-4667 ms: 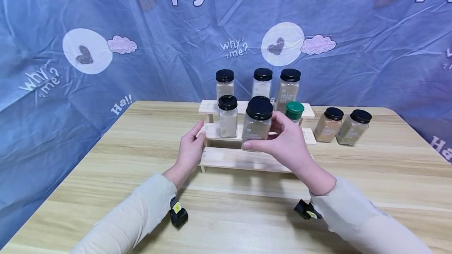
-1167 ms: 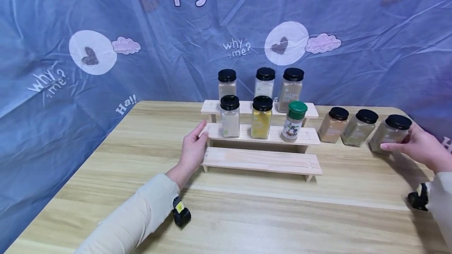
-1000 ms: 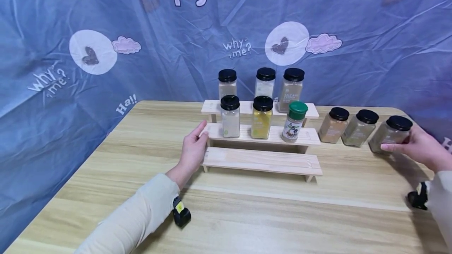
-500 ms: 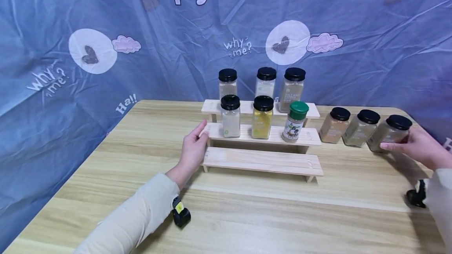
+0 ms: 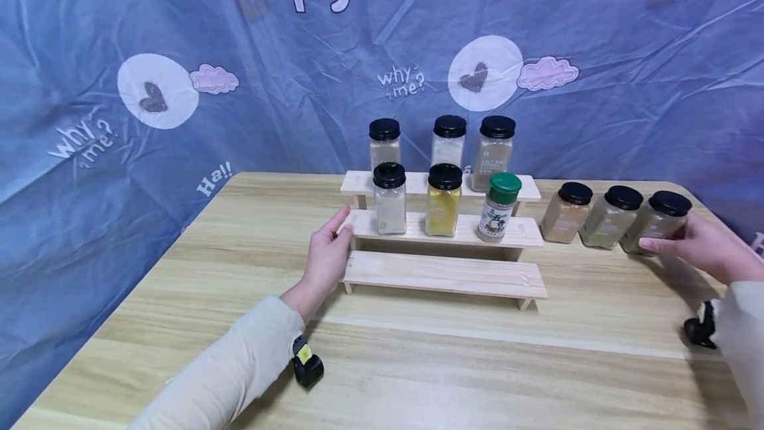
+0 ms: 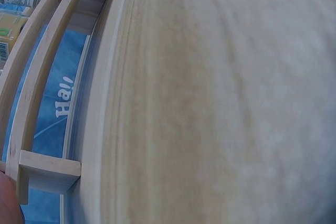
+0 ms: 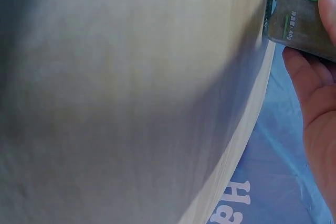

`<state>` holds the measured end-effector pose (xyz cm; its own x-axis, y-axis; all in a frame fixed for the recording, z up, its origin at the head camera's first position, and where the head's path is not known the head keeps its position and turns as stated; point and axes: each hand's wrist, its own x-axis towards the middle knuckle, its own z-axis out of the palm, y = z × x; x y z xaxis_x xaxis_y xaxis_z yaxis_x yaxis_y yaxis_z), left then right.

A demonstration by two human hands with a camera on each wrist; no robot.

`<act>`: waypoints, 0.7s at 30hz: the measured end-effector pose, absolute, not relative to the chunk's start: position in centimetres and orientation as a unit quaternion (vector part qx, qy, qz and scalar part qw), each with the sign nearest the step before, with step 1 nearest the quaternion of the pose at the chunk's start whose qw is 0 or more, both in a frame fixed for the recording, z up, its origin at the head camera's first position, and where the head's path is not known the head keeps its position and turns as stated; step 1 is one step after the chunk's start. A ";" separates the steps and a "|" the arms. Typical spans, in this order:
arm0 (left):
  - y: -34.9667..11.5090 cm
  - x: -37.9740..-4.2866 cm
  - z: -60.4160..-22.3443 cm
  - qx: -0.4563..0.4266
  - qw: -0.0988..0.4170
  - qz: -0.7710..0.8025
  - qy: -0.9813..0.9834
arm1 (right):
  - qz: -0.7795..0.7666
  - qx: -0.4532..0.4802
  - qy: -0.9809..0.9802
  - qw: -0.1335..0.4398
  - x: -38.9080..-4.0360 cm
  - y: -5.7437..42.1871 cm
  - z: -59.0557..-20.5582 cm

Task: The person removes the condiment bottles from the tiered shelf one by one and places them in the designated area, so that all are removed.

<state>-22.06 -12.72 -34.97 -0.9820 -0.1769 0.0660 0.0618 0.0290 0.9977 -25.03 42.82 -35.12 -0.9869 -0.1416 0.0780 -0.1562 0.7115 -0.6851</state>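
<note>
My right hand [image 5: 704, 247] holds a square spice jar [image 5: 653, 224] with a black lid at the right of the table. Thumb and fingers lie on opposite sides of it; in the right wrist view the jar's lower part [image 7: 299, 19] sits right at the tabletop. Immediately left of it stand a green-brown spice jar [image 5: 610, 219] and an orange-brown one [image 5: 566, 214]. My left hand [image 5: 322, 257] touches the left end of the three-tier wooden rack [image 5: 442, 274], index finger extended. Only a bit of that hand [image 6: 8, 200] shows in the left wrist view.
The rack's middle tier carries a pale jar [image 5: 390, 208], a yellow jar [image 5: 443, 208] and a green-capped shaker [image 5: 497, 211]. Three black-lidded jars, including a salt and pepper jar [image 5: 492, 158], stand on its top tier. A blue printed cloth [image 5: 286, 98] hangs behind the table.
My right hand has carried its jar from in front of the rack to the table's right side, then slightly left and back beside the other two. My left hand stays at the rack's end.
</note>
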 end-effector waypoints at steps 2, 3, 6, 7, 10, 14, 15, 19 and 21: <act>-12.7 -22.0 -35.0 0.043 0.087 -0.696 -0.712 | 0.380 0.077 -0.922 0.007 -25.0 42.7 -35.1; -12.7 -22.0 -35.0 0.043 0.086 -0.696 -0.711 | 0.378 0.076 -0.923 0.007 -25.1 42.6 -35.1; -12.7 -22.0 -35.0 0.042 0.087 -0.696 -0.711 | 0.366 0.081 -0.927 0.023 -25.1 42.5 -35.1; -12.7 -22.0 -35.0 0.040 0.087 -0.696 -0.712 | 0.369 0.088 -0.924 0.035 -25.1 42.6 -35.2; -12.7 -22.0 -35.1 0.037 0.085 -0.696 -0.712 | 0.391 0.096 -0.913 0.059 -25.2 43.1 -35.4; -12.6 -22.0 -35.1 0.040 0.080 -0.704 -0.705 | 0.391 0.041 -0.918 0.043 -24.9 44.2 -35.2; -12.6 -21.9 -35.1 0.041 0.080 -0.705 -0.703 | 0.382 0.022 -0.923 0.033 -24.8 44.4 -34.9; -12.6 -22.0 -35.0 0.041 0.087 -0.705 -0.703 | 0.398 0.001 -0.917 0.040 -24.6 45.0 -33.8; -12.6 -22.0 -35.0 0.041 0.091 -0.702 -0.705 | 0.430 0.006 -0.900 0.073 -24.5 44.9 -33.2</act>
